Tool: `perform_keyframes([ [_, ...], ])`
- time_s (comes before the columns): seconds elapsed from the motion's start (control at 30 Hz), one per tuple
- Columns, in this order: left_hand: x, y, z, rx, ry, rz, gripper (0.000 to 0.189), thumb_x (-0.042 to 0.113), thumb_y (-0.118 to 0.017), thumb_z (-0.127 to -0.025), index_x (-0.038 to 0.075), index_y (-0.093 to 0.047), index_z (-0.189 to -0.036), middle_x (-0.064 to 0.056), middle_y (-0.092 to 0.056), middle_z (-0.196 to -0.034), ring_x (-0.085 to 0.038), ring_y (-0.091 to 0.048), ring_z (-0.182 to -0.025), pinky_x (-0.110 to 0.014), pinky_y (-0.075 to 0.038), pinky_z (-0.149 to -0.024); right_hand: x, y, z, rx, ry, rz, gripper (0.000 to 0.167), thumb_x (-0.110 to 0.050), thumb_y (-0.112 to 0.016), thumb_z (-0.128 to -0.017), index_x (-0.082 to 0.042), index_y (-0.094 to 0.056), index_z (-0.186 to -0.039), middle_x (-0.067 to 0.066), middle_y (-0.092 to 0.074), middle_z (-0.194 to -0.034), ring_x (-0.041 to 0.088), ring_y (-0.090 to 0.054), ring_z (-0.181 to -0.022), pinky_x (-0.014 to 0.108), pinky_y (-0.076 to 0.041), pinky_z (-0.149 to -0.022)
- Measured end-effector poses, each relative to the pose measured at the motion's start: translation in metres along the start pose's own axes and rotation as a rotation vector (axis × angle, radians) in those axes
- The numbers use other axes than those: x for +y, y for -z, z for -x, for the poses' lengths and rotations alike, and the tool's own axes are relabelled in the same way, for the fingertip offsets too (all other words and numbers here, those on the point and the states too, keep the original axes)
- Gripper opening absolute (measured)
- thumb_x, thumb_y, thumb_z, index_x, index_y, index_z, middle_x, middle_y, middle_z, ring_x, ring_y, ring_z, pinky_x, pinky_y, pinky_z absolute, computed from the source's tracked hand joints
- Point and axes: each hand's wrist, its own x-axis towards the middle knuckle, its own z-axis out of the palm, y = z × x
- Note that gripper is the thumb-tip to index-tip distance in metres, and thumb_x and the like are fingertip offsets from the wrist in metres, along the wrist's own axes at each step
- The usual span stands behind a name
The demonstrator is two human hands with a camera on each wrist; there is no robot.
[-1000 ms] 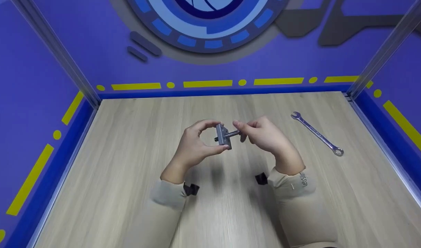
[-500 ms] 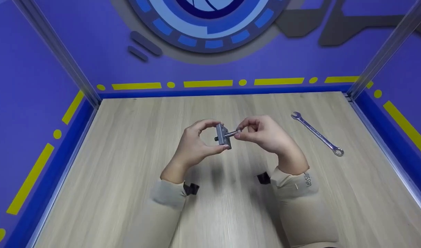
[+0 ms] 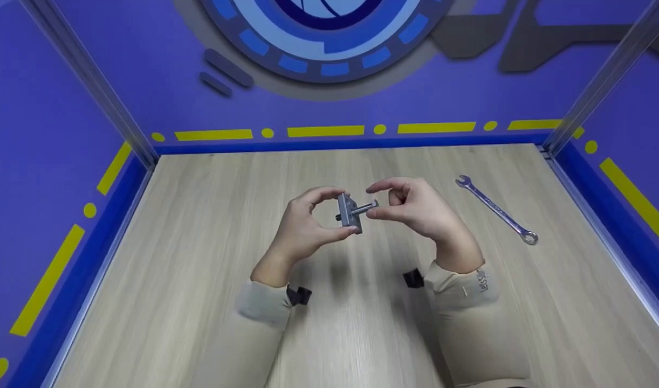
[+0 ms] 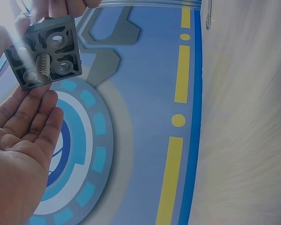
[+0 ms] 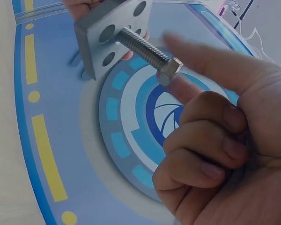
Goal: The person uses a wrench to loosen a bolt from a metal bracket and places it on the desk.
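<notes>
In the head view, my left hand (image 3: 302, 226) grips a small square grey plate (image 3: 350, 211) by opposite edges, between thumb and fingers, above the table. A hex-head bolt (image 3: 365, 208) passes through the plate. The left wrist view shows the ribbed back of the plate (image 4: 56, 40) with the threaded bolt end (image 4: 43, 68) sticking out. Most of the shank and the hex head (image 5: 169, 71) stand out on the right side. My right hand (image 3: 416, 210) is at the head, thumb and forefinger apart, the thumb tip close to it; its other fingers are curled.
A combination wrench (image 3: 496, 209) lies on the wooden table (image 3: 200, 226), right of my right hand. Blue printed panels (image 3: 329, 113) wall in the back and sides, with metal posts at the corners. Black wrist mounts (image 3: 300, 296) hang below both cuffs.
My right forefinger and thumb closed on the bolt head half a second ago, then the forefinger lifted off it. The left hand, plate and wrench have stayed in place.
</notes>
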Motion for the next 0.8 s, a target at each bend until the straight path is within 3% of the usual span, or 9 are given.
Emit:
perform_keyframes([
  [0.1, 0.0007, 0.0000, 0.0001, 0.000, -0.004, -0.001, 0.068, 0.024, -0.105, -0.081, 0.016, -0.076, -0.142, 0.001, -0.078, -0.139, -0.022, -0.068, -0.142, -0.056, -0.046, -0.134, -0.0007, -0.0012, -0.0005, 0.023, -0.069, 0.041, 0.031, -0.036, -0.083, -0.104, -0.006, -0.085, -0.111, -0.010, -0.051, -0.065, 0.009, -0.045, -0.062, 0.024, -0.039, -0.061],
  [0.2, 0.0013, -0.0002, 0.0003, 0.003, -0.009, -0.009, 0.069, 0.025, -0.105, -0.081, 0.015, -0.075, -0.142, 0.000, -0.078, -0.140, -0.023, -0.068, -0.143, -0.057, -0.047, -0.133, -0.0014, -0.0039, -0.0010, 0.023, -0.143, 0.074, 0.051, -0.050, -0.072, -0.110, -0.005, -0.084, -0.090, -0.012, -0.050, -0.058, 0.012, -0.043, -0.060, 0.026, -0.036, -0.059],
  [0.23, 0.0014, -0.0004, 0.0004, 0.004, -0.010, -0.013, 0.069, 0.025, -0.105, -0.081, 0.014, -0.075, -0.143, -0.001, -0.078, -0.140, -0.023, -0.068, -0.143, -0.058, -0.047, -0.133, -0.0019, -0.0048, -0.0010, 0.019, -0.157, 0.086, 0.056, -0.053, -0.070, -0.111, -0.006, -0.082, -0.084, -0.011, -0.043, -0.055, 0.012, -0.036, -0.057, 0.027, -0.028, -0.055],
  [0.33, 0.0017, -0.0007, 0.0006, 0.003, -0.009, -0.021, 0.070, 0.026, -0.105, -0.081, 0.014, -0.075, -0.143, -0.001, -0.078, -0.141, -0.025, -0.068, -0.144, -0.059, -0.047, -0.132, -0.0031, -0.0060, -0.0008, -0.007, -0.169, 0.086, 0.061, -0.055, -0.069, -0.111, -0.006, -0.080, -0.077, -0.011, -0.041, -0.052, 0.011, -0.031, -0.053, 0.026, -0.022, -0.052],
  [0.47, 0.0016, -0.0004, 0.0009, -0.001, -0.004, -0.025, 0.071, 0.025, -0.105, -0.081, 0.014, -0.074, -0.144, -0.001, -0.077, -0.142, -0.025, -0.067, -0.144, -0.058, -0.048, -0.132, -0.0027, -0.0056, -0.0001, -0.018, -0.135, 0.085, 0.050, -0.049, -0.075, -0.109, -0.009, -0.080, -0.078, -0.010, -0.043, -0.056, 0.010, -0.033, -0.054, 0.025, -0.024, -0.052],
  [0.67, 0.0009, 0.0002, 0.0007, 0.002, 0.002, -0.020, 0.071, 0.023, -0.106, -0.080, 0.014, -0.075, -0.143, -0.003, -0.077, -0.142, -0.026, -0.067, -0.144, -0.057, -0.047, -0.132, -0.0016, -0.0037, 0.0015, -0.012, -0.054, 0.044, 0.024, -0.028, -0.089, -0.099, -0.004, -0.085, -0.098, -0.013, -0.045, -0.060, 0.006, -0.035, -0.057, 0.023, -0.030, -0.056],
  [0.8, 0.0005, -0.0001, 0.0001, 0.002, -0.001, -0.014, 0.071, 0.023, -0.106, -0.079, 0.014, -0.075, -0.143, -0.003, -0.077, -0.142, -0.026, -0.067, -0.143, -0.056, -0.047, -0.132, -0.0002, -0.0041, 0.0012, 0.005, -0.005, 0.007, 0.023, -0.009, -0.092, -0.091, 0.000, -0.082, -0.109, -0.011, -0.044, -0.061, 0.004, -0.035, -0.054, 0.021, -0.029, -0.052],
])
